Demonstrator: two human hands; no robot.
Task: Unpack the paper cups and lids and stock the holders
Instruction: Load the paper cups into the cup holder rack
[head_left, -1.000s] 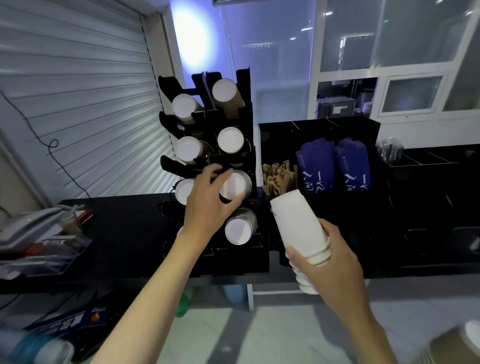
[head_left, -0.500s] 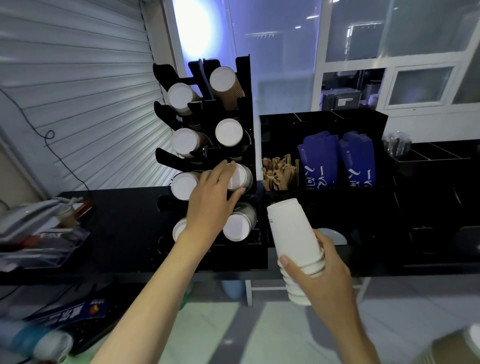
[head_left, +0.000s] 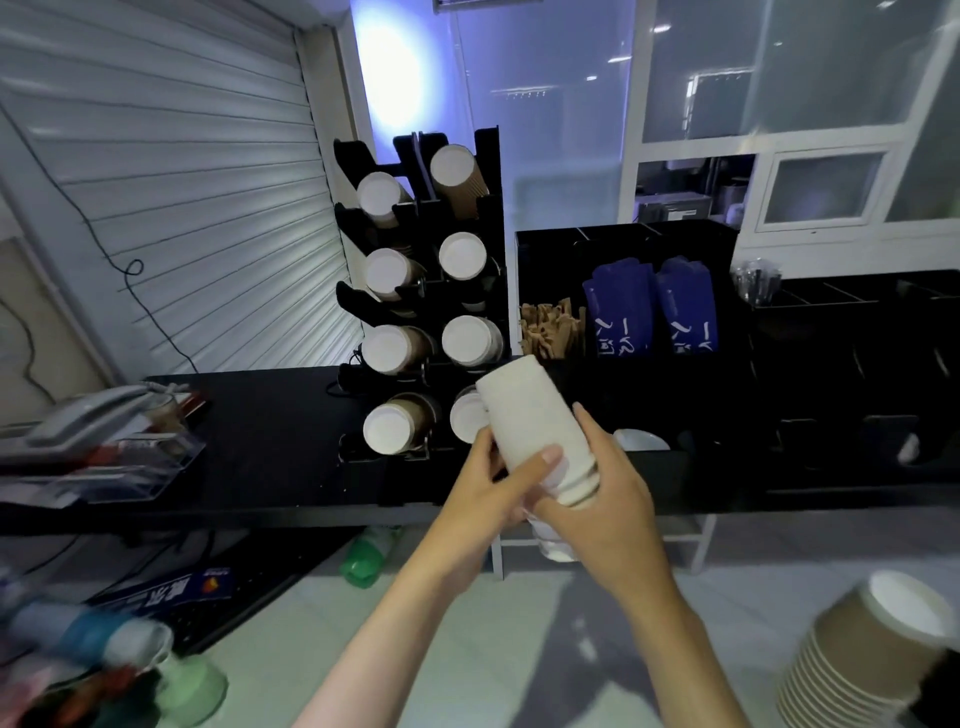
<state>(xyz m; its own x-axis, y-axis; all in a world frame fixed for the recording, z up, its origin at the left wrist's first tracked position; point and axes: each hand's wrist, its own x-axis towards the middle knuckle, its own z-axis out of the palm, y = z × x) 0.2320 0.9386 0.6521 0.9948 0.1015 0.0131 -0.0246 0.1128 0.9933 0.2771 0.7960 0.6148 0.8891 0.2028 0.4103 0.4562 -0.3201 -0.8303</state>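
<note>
White cups (head_left: 535, 431), a nested stack bottom-up, sit in both hands above the counter (head_left: 260, 431) edge. Right hand (head_left: 602, 499) wraps the stack's lower part; left hand (head_left: 488, 493) pinches its side. Behind stands the black holder (head_left: 493, 218), its slots filled with cups.

Place: the service corner of a café or drinks shop.
Counter: a long black counter (head_left: 260, 415) set against the wall.
Cup stock: a black tiered cup holder (head_left: 491, 218) filled with stacks of paper cups lying on their sides.
Condiments: a black organiser (head_left: 623, 244) holding brown packets (head_left: 550, 330) and blue sleeves (head_left: 649, 306).
Shopfront: a white roller shutter (head_left: 171, 182).
Background: glass partition windows (head_left: 779, 67).
</note>
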